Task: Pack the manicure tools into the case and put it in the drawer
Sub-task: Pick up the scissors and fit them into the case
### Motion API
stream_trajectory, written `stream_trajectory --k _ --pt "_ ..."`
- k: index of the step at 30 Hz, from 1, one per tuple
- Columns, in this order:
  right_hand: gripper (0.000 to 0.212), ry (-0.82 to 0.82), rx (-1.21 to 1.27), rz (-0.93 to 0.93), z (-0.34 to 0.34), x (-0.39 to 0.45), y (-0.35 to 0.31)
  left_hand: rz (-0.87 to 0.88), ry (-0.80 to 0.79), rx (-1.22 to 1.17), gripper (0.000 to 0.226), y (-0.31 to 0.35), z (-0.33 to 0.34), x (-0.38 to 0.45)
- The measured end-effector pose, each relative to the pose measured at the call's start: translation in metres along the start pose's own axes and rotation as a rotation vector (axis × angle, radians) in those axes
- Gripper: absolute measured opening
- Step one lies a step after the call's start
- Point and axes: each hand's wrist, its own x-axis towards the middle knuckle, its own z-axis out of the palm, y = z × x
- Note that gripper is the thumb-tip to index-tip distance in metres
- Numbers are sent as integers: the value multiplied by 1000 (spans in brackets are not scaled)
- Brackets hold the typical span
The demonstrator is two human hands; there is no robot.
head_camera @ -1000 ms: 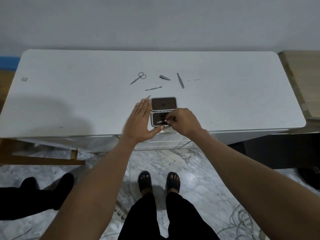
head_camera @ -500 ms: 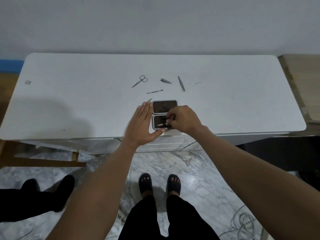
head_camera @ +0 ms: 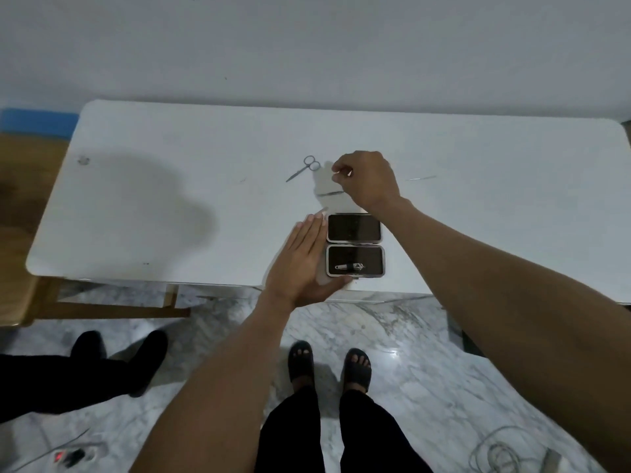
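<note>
The manicure case (head_camera: 355, 245) lies open near the front edge of the white table (head_camera: 170, 206), showing two dark halves. A silver nail clipper (head_camera: 350, 266) sits in the near half. My left hand (head_camera: 302, 264) lies flat and open against the case's left side, with the thumb along its near edge. My right hand (head_camera: 367, 180) is stretched out beyond the case, fingertips pinched on a small metal tool that is mostly hidden. Small scissors (head_camera: 304, 168) lie to its left. A thin tool (head_camera: 329, 192) pokes out under the hand. A needle-like tool (head_camera: 421, 178) lies to the right.
Another person's black-clad legs and shoes (head_camera: 85, 367) stand on the marble floor at the left. A wooden bench (head_camera: 30, 206) adjoins the table's left end. Cables (head_camera: 502, 452) lie on the floor at the right. My sandalled feet (head_camera: 327, 367) are below the table edge.
My right hand has left the nail clipper in the case's near half and reached out to the loose tools beyond the case. My left hand has stayed beside the case.
</note>
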Motion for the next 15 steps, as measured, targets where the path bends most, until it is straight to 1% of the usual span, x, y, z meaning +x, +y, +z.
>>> stream_trajectory --k 9,12,15 --pt "22 -34 28 -52 34 51 -5 17 117 -146 112 -3 3 -1" --pt "25 -42 -36 -93 40 61 -6 8 115 -137 112 -2 2 -1" --pt "21 -40 -126 -121 43 67 -8 -5 107 -136 114 -2 2 0"
